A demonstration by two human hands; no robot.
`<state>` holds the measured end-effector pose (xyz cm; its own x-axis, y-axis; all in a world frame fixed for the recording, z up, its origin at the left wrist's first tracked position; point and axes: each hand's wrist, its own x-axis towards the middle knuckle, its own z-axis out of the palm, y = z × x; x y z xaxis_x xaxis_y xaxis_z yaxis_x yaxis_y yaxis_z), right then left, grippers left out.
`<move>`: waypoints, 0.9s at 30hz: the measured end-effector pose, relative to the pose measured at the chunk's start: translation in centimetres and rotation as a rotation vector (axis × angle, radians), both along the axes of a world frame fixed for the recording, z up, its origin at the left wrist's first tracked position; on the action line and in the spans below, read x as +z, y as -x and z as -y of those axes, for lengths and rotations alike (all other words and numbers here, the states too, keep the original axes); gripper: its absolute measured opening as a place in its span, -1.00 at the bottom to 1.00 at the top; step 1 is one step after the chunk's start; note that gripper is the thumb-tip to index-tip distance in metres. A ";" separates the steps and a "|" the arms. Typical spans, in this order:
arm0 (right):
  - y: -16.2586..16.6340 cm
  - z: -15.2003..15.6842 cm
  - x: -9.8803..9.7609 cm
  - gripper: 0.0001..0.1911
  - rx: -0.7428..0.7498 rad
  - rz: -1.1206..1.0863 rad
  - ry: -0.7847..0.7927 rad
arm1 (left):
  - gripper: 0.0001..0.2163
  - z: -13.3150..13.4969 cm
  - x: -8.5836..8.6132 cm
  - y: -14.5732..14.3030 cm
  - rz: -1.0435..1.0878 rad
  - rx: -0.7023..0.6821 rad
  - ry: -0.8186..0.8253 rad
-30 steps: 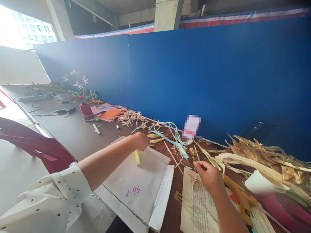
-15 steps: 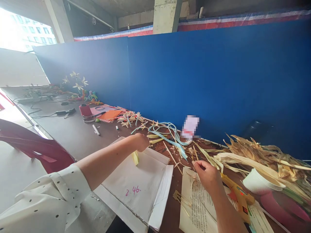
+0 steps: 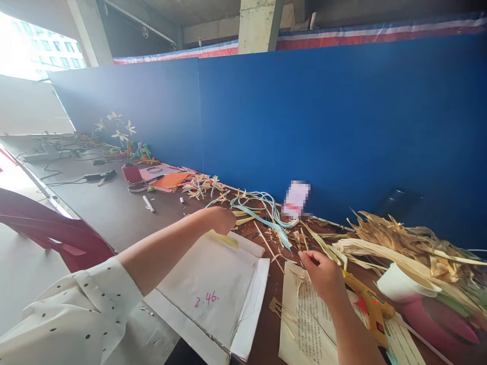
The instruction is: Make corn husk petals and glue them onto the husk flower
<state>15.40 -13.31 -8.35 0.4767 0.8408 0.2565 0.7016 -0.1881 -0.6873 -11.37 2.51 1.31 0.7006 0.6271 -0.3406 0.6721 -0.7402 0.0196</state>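
Observation:
My left hand (image 3: 221, 219) reaches over a white cardboard box lid (image 3: 213, 284) marked "2.46." Its fingers point away from me and are mostly hidden. A yellow-green strip of corn husk (image 3: 225, 240), smeared by motion, sticks out beneath it and appears held. Above the printed sheet (image 3: 304, 324), my right hand (image 3: 323, 274) is closed in a pinch; a small thin thing at its fingertips is too small to name. Pale blue strips (image 3: 279, 230) and yellowish husk pieces (image 3: 243, 220) lie just beyond both hands.
A yellow glue gun (image 3: 371, 306) lies beside my right forearm, near a white cup (image 3: 409, 284) and a pink bowl (image 3: 437, 324). Dry husks (image 3: 414, 243) heap at the right. A blue partition (image 3: 304, 111) borders the table; orange paper (image 3: 171, 180) and husk flowers (image 3: 122, 134) lie left.
The husk strip under my left hand has swung from hanging down to lying sideways, to the right, and my left hand has turned. My right hand stays almost in place, still pinched.

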 end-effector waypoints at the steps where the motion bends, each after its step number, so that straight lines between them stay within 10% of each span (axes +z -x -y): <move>1: 0.0 0.0 0.0 -0.66 0.004 -0.038 0.002 | -0.82 0.4 0.6 -0.3 0.001 0.010 0.026; 5: 0.3 -0.1 0.0 -0.64 0.052 -0.354 -0.044 | -0.85 2.1 1.1 -3.0 0.459 0.054 0.248; 12: 1.4 0.2 1.2 -0.49 0.179 -0.981 -0.233 | -0.92 5.1 -4.2 -10.4 1.138 0.456 0.934; 27: 0.6 -0.3 0.5 -0.74 -0.053 -0.902 -0.221 | -0.93 6.4 -9.2 -14.7 1.545 0.514 1.002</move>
<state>14.80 -12.98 -7.84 0.6103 0.7883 -0.0780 -0.1211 -0.0044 -0.9926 3.35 -3.93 -7.86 0.5414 0.8407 -0.0086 -0.2275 0.1563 0.9612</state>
